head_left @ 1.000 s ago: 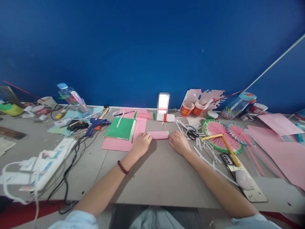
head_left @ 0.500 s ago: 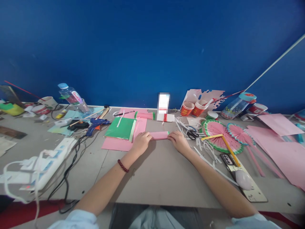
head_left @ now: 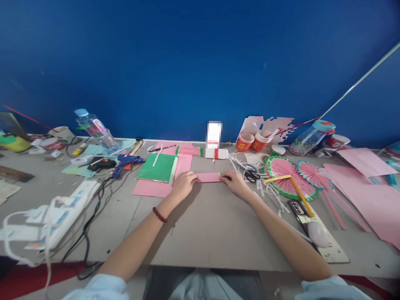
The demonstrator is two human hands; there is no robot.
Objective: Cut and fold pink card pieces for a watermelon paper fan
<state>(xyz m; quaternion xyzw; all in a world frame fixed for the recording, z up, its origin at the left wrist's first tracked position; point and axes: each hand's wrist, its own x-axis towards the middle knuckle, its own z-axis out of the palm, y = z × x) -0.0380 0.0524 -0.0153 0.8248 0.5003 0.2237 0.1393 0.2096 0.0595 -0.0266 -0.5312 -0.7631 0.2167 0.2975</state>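
Between my hands a folded pink paper strip (head_left: 208,177) lies low over the grey table, with a bit of green at its right end. My left hand (head_left: 186,182) grips its left end, fingers closed. At the right end, my right hand (head_left: 233,181) pinches the paper between thumb and fingers. Left of it lie a green paper pack (head_left: 158,167) and a sheet of pink paper (head_left: 151,189). Behind the strip sits a pleated pink and green paper piece (head_left: 189,151). Black-handled scissors (head_left: 251,176) lie just right of my right hand.
Watermelon-patterned paper fans (head_left: 289,177), white paper strips (head_left: 276,196) and a phone (head_left: 298,208) lie to the right. Red paper cups (head_left: 245,142) stand at the back. On the left are a blue glue gun (head_left: 126,164), a power strip (head_left: 70,212) with cables and a bottle (head_left: 93,125).
The pink strip looks slightly flatter and wider toward me. My right fingers have shifted a little at its right end, while my left hand stays nearly in place.
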